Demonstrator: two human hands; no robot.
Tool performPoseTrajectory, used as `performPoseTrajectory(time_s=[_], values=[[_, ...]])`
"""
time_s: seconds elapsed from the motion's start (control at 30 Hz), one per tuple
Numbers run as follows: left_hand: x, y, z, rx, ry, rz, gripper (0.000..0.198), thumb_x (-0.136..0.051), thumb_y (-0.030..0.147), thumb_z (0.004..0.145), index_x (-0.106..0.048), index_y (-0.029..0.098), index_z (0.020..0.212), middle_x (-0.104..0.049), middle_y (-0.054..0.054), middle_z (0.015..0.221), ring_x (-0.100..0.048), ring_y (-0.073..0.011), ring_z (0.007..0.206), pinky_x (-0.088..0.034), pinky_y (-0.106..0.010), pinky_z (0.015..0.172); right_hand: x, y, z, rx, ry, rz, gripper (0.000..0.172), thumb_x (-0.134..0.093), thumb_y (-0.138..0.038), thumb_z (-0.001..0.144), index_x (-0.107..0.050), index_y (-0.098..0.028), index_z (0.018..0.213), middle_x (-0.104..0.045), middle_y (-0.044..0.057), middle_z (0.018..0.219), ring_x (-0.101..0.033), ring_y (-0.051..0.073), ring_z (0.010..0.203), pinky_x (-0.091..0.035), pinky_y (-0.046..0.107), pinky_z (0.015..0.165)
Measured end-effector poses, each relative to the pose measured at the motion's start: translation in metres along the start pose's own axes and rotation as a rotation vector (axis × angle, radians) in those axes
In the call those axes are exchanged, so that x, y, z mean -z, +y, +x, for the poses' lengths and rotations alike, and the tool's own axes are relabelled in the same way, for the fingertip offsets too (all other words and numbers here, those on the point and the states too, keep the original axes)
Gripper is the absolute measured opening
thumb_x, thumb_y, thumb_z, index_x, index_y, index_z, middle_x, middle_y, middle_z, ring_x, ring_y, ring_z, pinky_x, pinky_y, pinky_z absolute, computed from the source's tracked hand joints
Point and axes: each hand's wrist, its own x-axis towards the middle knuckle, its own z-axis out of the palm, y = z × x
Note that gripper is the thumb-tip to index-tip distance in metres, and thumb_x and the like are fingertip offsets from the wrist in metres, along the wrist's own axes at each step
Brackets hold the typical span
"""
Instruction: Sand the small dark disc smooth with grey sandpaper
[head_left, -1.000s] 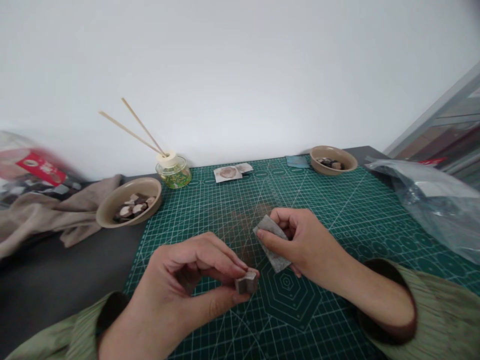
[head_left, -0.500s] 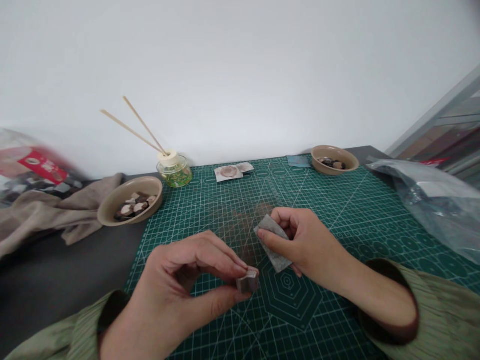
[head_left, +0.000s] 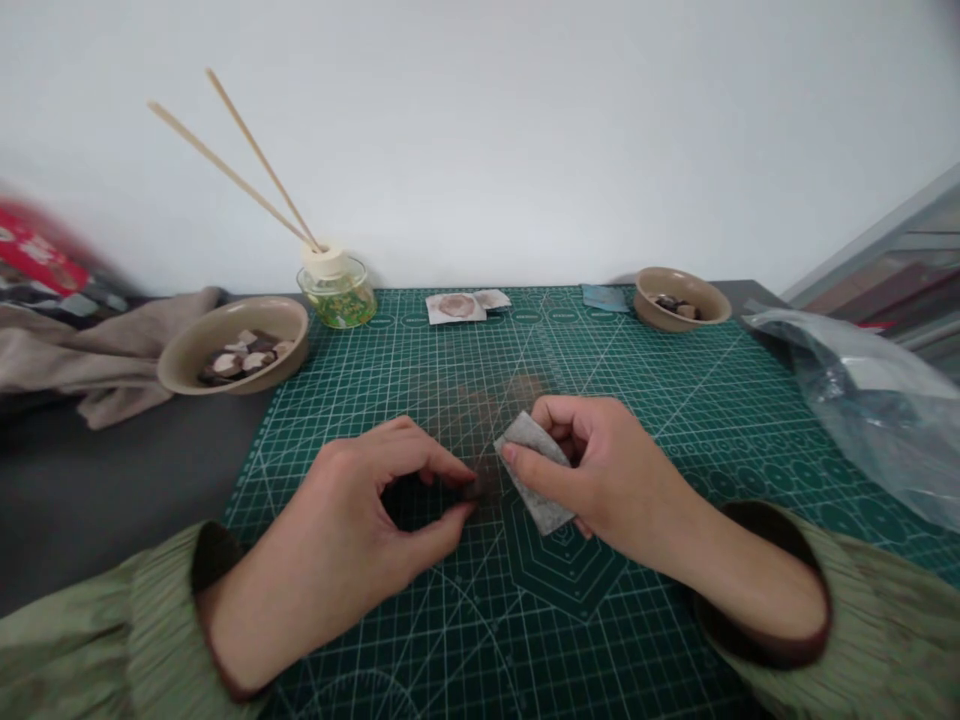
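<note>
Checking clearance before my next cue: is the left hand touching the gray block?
Apart. The head view shows it: a strip of green cutting mat is visible between the left hand and the gray block.

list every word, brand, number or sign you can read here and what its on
No text can be read with certainty.
Red packaging, far left: pale marks, too blurred to read.
Green cutting mat: fine printed markings, too small to read.
Glass bottle: green and yellow pattern, no legible lettering.
Grey block in the right hand: no lettering visible.
</note>
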Motion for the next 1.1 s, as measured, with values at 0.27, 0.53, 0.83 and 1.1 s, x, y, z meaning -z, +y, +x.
performPoseTrajectory(time_s=[0.27, 0.53, 0.83, 1.1], values=[[0.0, 0.001, 0.0, 0.086, -0.005, 0.003, 0.012, -0.087, 0.029, 0.088, -0.095, 0.036, 0.085, -0.09, 0.009, 0.081, -0.077, -0.0135, 0.068, -0.053, -0.026, 0.063, -0.018, 0.0, -0.001, 0.045, -0.01, -0.111, 0.028, -0.081, -0.015, 0.092, -0.065, -0.028, 0.074, -0.058, -0.008, 0.063, -0.047, 0.011, 0.056, -0.033, 0.025, 0.049], [-0.001, 0.003, -0.001, 0.13, -0.017, 0.016, 0.009, -0.088, 0.033, 0.089, -0.096, 0.037, 0.087, -0.087, 0.008, 0.077, -0.073, -0.014, 0.064, -0.052, -0.028, 0.06, -0.02, 0.003, -0.004, 0.103, 0.002, -0.129, 0.025, -0.079, -0.02, 0.092, -0.063, -0.029, 0.075, -0.058, -0.008, 0.063, -0.048, 0.012, 0.056, -0.035, 0.026, 0.049], [0.0, 0.004, 0.0, 0.176, -0.04, 0.028, 0.008, -0.089, 0.037, 0.088, -0.097, 0.037, 0.088, -0.086, 0.007, 0.078, -0.072, -0.0145, 0.066, -0.053, -0.028, 0.063, -0.019, 0.004, -0.001, 0.145, -0.009, -0.146, 0.023, -0.077, -0.025, 0.091, -0.062, -0.031, 0.074, -0.058, -0.007, 0.062, -0.047, 0.012, 0.056, -0.033, 0.027, 0.047], [0.001, 0.003, -0.003, 0.191, -0.039, 0.04, 0.008, -0.088, 0.038, 0.088, -0.097, 0.037, 0.087, -0.086, 0.007, 0.078, -0.072, -0.0152, 0.066, -0.056, -0.028, 0.065, -0.017, 0.002, -0.002, 0.132, -0.042, -0.134, 0.024, -0.077, -0.024, 0.092, -0.062, -0.03, 0.074, -0.057, -0.008, 0.061, -0.045, 0.011, 0.054, -0.032, 0.027, 0.047]])
